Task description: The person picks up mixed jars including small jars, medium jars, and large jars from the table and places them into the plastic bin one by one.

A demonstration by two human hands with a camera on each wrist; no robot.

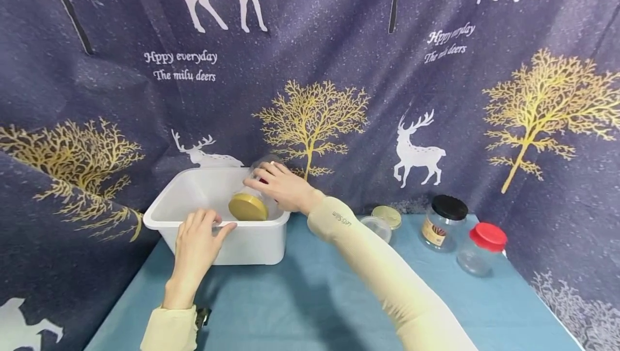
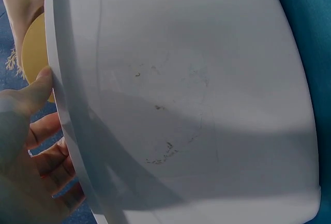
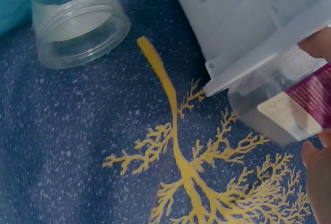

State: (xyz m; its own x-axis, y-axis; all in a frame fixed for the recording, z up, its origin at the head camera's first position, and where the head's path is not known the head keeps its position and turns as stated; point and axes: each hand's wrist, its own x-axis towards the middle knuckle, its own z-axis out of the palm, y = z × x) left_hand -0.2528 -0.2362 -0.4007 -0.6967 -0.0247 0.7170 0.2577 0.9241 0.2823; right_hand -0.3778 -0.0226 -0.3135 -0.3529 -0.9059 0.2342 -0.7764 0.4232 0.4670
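A white plastic bin (image 1: 242, 244) stands at the left of the table. My right hand (image 1: 286, 185) grips a clear jar (image 3: 253, 107) with a gold lid (image 1: 248, 207) and a purple label (image 3: 310, 94). The jar is tilted over the bin's right end, its lid down inside the bin and its base past the far rim. My left hand (image 1: 196, 240) is at the bin's front rim (image 2: 55, 69), its thumb touching it and its fingers loosely bent. The inner side of my right hand's grip is partly hidden.
On the right of the blue-covered table (image 1: 300, 308) stand a black-lidded jar (image 1: 442, 224) and a red-lidded jar (image 1: 479, 251). Nearer the middle, partly behind my right arm, are a clear container (image 1: 377, 228) and a gold lid (image 1: 387, 215). A patterned cloth (image 1: 339, 60) hangs close behind.
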